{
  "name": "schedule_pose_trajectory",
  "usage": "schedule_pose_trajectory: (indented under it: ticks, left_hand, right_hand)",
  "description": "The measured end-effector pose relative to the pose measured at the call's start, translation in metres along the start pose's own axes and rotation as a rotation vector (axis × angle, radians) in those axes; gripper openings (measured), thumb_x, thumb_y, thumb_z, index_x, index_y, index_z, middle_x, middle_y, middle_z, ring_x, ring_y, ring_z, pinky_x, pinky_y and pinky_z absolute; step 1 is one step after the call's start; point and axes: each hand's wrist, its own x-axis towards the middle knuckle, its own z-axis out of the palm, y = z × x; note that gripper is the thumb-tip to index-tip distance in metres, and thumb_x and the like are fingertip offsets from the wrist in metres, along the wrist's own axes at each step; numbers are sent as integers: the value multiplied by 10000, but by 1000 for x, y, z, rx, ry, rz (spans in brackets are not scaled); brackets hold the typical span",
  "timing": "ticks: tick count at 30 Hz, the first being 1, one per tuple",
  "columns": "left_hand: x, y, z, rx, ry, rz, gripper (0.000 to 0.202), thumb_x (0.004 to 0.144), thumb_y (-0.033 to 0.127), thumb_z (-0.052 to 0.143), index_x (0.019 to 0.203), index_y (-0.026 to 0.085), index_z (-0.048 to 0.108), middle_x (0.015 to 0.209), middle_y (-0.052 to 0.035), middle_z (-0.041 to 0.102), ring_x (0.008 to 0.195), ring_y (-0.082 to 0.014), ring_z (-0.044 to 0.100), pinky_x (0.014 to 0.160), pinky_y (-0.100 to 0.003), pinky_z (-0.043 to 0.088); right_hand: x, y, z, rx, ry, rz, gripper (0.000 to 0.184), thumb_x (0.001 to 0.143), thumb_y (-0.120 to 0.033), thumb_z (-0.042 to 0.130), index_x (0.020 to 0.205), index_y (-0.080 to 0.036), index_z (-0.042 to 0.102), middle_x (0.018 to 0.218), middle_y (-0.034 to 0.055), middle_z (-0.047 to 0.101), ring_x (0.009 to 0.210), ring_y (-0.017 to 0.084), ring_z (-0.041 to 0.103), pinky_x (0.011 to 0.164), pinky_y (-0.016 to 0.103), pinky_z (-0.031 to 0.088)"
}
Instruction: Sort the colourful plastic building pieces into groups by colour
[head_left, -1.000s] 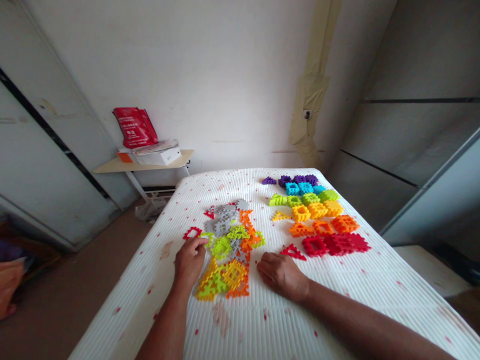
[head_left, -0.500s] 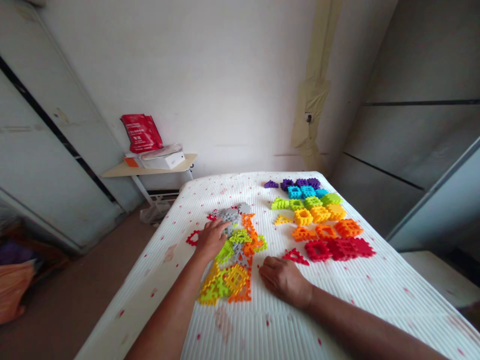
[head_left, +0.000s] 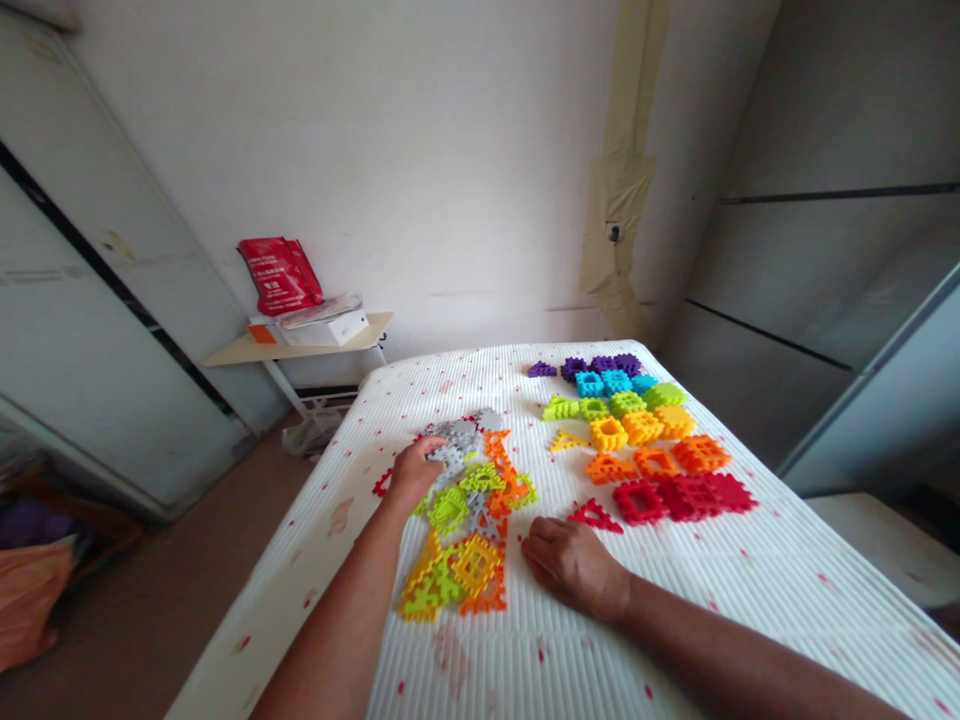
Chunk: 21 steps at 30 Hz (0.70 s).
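Note:
My left hand [head_left: 416,472] is at the left side of a mixed heap of toothed plastic building pieces. Its thumb and fingers are apart, at the edge of the grey pieces [head_left: 459,436]; whether they touch one is unclear. Nearer to me in the heap are lime green pieces [head_left: 448,510], a yellow square frame piece [head_left: 475,565] and a strip of orange pieces [head_left: 501,465]. My right hand [head_left: 574,568] rests on the bed with its fingers curled under, so anything inside is hidden. Just beyond it lies a red triangular frame piece [head_left: 596,515].
On the right, pieces stand in rows by colour: red [head_left: 686,498], orange [head_left: 701,453], yellow [head_left: 641,428], lime green [head_left: 626,405], blue [head_left: 616,382] and purple [head_left: 604,366]. The white ribbed bed cover [head_left: 465,665] lies beneath. A small table [head_left: 300,348] holds boxes and red bags.
My left hand has drawn back a little to the left, uncovering grey and green pieces, and its thumb now shows apart from the fingers. The right hand has stayed in place.

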Motion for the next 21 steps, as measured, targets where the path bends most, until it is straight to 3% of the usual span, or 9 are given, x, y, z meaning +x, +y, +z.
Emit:
schedule_pose_trajectory:
  ticks: [6,12,17,21]
  left_hand:
    - [21,-9,-8,-209,140,-100,417,657,252,569,1052,120,605,820,-38,682,712,-166,649,640,-263,520]
    - [38,-16,-5,-224,289,-189,497,708,272,540,1179,114,529,722,-20,643,629,-138,633,590,-242,510]
    - [40,-20,6,-85,290,-133,530,710,194,549,1235,149,495,950,-71,670,825,-149,648,731,-243,503]
    - [25,-11,2,94,264,-40,448,694,156,548,1141,175,578,1084,-87,638,1033,-193,580,883,-286,447]
  right_hand:
    - [-2,1,4,-15,-13,6,207,893,-156,405,709,-205,486,723,14,533,613,141,448,555,302,329]
    - [-1,1,2,-12,-17,6,223,881,-128,399,688,-213,471,702,30,540,594,152,445,538,318,322]
    - [0,1,1,-16,-14,-4,217,888,-136,396,705,-213,483,713,29,542,601,153,444,540,319,327]
    - [0,1,0,-34,-27,-4,221,891,-142,403,694,-204,481,713,20,535,605,144,441,548,307,331]
